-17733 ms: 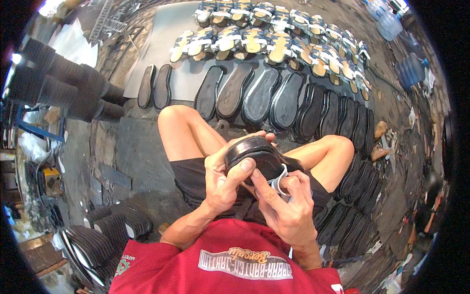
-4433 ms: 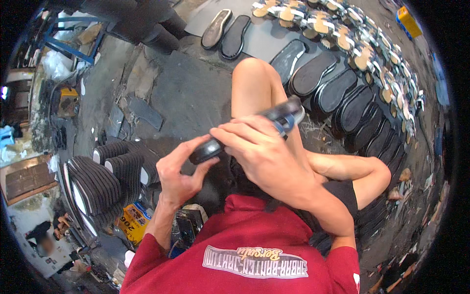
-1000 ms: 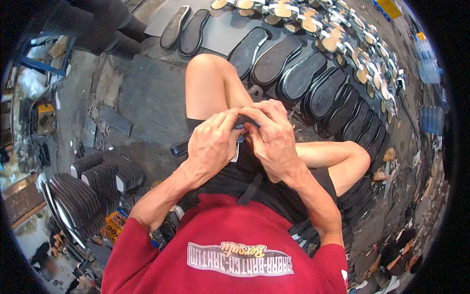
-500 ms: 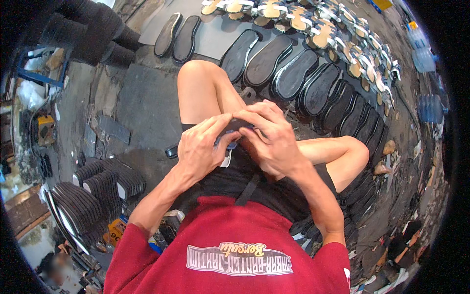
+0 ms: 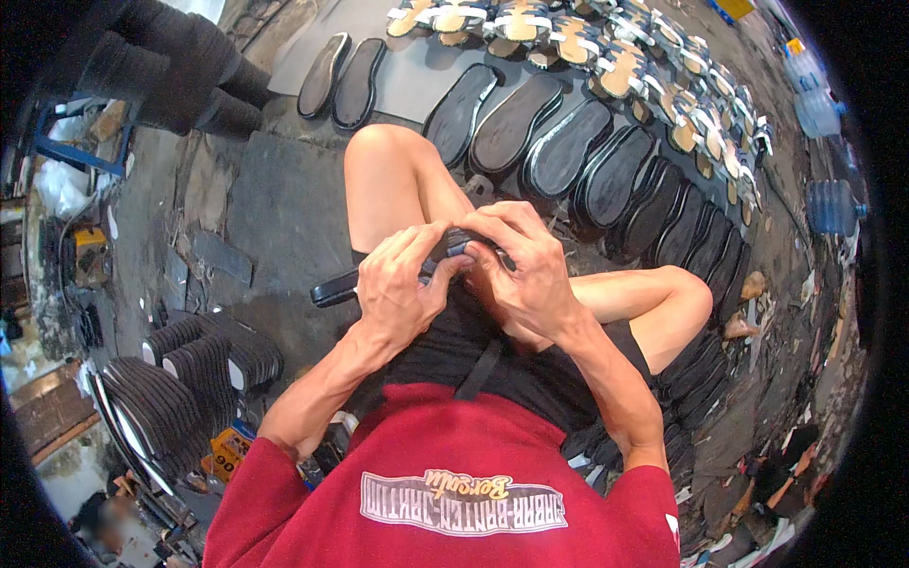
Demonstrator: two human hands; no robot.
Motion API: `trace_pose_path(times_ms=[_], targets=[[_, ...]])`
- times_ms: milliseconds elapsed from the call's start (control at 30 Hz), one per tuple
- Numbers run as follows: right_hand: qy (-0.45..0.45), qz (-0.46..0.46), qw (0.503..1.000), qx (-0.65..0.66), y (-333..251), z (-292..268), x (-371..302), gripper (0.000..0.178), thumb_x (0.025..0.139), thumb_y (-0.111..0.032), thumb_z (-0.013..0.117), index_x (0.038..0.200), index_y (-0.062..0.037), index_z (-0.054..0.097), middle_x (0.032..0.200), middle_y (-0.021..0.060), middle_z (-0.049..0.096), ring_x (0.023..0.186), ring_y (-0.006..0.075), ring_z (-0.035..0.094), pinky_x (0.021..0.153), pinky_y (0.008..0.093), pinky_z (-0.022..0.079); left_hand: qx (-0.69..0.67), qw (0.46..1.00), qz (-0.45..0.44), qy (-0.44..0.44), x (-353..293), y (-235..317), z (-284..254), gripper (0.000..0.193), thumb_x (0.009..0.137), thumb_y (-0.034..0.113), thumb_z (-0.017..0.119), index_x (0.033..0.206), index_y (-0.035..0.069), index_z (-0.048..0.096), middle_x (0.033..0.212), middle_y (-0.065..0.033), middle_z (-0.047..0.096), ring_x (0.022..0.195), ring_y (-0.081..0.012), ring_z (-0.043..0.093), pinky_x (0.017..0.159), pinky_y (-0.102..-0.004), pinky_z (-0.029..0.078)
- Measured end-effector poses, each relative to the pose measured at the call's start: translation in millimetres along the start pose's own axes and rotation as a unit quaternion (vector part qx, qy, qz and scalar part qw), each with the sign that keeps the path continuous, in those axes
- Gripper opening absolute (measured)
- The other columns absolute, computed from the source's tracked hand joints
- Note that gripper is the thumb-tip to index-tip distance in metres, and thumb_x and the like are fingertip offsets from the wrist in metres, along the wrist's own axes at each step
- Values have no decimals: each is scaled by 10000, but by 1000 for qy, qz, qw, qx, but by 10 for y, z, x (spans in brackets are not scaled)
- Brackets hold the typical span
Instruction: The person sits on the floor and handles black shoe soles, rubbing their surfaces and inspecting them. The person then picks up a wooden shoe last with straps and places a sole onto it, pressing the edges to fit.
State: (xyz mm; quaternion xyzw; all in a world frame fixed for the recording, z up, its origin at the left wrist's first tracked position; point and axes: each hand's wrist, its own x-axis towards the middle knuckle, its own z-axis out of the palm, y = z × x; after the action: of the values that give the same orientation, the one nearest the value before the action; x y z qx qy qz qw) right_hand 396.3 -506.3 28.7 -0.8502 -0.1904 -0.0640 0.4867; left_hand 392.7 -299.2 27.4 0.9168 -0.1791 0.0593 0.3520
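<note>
Over my lap I hold a dark sandal between both hands. One end of its black sole pokes out to the left past my left hand, and the other end shows between my fingertips. A small blue part is visible there too. My left hand is closed around the sandal's middle, thumb toward me. With thumb and fingers my right hand pinches the far right end. Much of the sandal lies hidden behind the hands.
Black soles lie in a curved row beyond my knees. Behind them stand many sandals with white straps. Stacked soles are at the lower left, and tall dark stacks at the upper left. A blue water jug is at the right.
The sandal has turned in my hands, so more of its black sole now sticks out to the left. The white strap piece below my left hand is out of sight.
</note>
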Motion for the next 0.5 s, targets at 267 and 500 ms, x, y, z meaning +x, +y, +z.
trace_pose_path(times_ms=[267,500], targets=[[9,14,1000,-18,5,-55,16,353,948,-78,783,1299,-50,758,1257,156,735,1162,347,717,1021,429,583,-44,999,-8,-4,57,8,-62,425,871,174,883,1236,-2,753,1092,-182,797,983,-343,797,875,-398,622],[-21,48,998,41,-18,-278,8,363,947,-42,771,1309,-35,745,1272,169,742,1200,332,719,1046,418,565,-52,998,4,26,-34,14,-69,425,867,183,893,1230,5,761,1099,-170,797,975,-335,786,869,-406,618]])
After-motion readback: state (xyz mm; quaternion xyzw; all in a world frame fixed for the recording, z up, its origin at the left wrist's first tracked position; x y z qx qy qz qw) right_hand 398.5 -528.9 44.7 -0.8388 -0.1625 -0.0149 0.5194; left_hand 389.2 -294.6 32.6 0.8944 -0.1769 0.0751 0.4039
